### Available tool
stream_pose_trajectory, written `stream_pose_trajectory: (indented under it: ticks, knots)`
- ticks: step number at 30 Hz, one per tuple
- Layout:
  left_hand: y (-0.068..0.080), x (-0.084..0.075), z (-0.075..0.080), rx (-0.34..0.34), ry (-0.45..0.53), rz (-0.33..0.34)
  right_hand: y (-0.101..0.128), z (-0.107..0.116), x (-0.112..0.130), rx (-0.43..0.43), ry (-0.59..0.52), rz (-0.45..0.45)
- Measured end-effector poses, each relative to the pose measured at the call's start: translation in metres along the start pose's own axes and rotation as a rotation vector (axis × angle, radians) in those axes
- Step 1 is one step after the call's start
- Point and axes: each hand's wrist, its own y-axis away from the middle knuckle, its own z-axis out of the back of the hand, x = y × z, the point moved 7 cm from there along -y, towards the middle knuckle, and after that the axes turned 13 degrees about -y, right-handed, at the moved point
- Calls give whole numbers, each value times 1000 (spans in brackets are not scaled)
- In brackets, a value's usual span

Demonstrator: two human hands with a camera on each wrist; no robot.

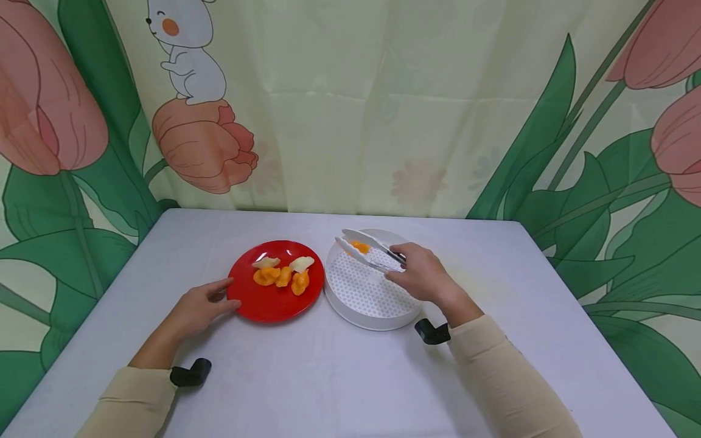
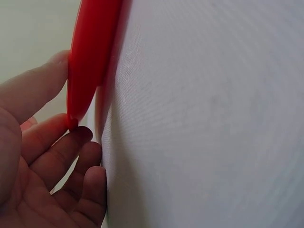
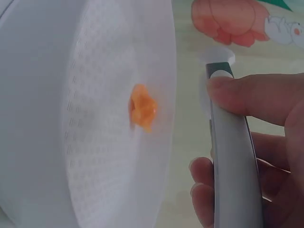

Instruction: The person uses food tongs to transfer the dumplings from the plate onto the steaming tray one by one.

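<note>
My left hand (image 1: 199,310) touches the near-left rim of a red plate (image 1: 263,309), its thumb and a fingertip apart along the edge in the left wrist view. Three orange dumpling-like pieces (image 1: 266,276) and two white ones (image 1: 302,264) lie on that plate. In my right hand (image 1: 424,274) I grip a pair of tongs (image 1: 372,240), arms spread, above a round white steamer tray (image 1: 372,298) with a perforated base. One orange piece (image 3: 142,108) sits by the tray's far wall; in the head view it shows between the tong arms.
Plate and tray stand side by side, nearly touching, on a white-covered table (image 1: 306,383). Behind the table hangs a curtain (image 1: 339,152) printed with tulips and a white animal. A black wrist mount (image 1: 190,372) is on each sleeve.
</note>
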Motion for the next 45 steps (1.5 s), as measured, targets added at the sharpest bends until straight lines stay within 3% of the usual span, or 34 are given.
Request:
stream_pose_trajectory:
  ticks: [20,30,45]
  knots:
    - [0,0,0,6,9,22,-11,-59,67,195,80,175]
    - [-1,0,1,6,15,15,-17,-83,79,262,85,134]
    - [-2,3,-1,7,28,37,-23,-100,87,303,53,94]
